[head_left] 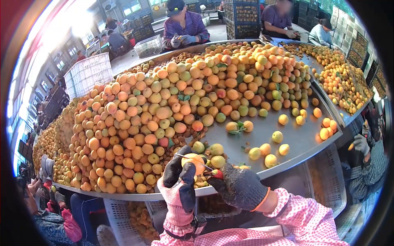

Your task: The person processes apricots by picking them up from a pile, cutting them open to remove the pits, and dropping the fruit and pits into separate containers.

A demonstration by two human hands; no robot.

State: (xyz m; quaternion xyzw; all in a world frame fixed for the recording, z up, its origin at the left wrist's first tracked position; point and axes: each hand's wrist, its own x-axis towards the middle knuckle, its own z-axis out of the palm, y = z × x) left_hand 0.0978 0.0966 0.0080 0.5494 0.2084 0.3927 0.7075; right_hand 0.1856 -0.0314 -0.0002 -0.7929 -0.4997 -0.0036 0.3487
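Note:
My left hand (180,178), in a pink glove with black fingers, is wrapped round an orange-yellow apricot (193,163) at the near edge of the metal table (301,137). My right hand (242,188) wears a dark grey knitted glove. It grips a small knife (217,174) by its red handle, the thin blade lying across the apricot. Just beyond my hands, loose apricots and some brown cut pieces lie on the table. A large heap of apricots (143,110) rises behind them.
Perforated crates (334,176) stand below the table edge, some with fruit inside. A white crate (88,74) is at the far left. Across the table sits a person in purple (184,28). At the right, a gloved hand (361,144) belongs to a co-worker.

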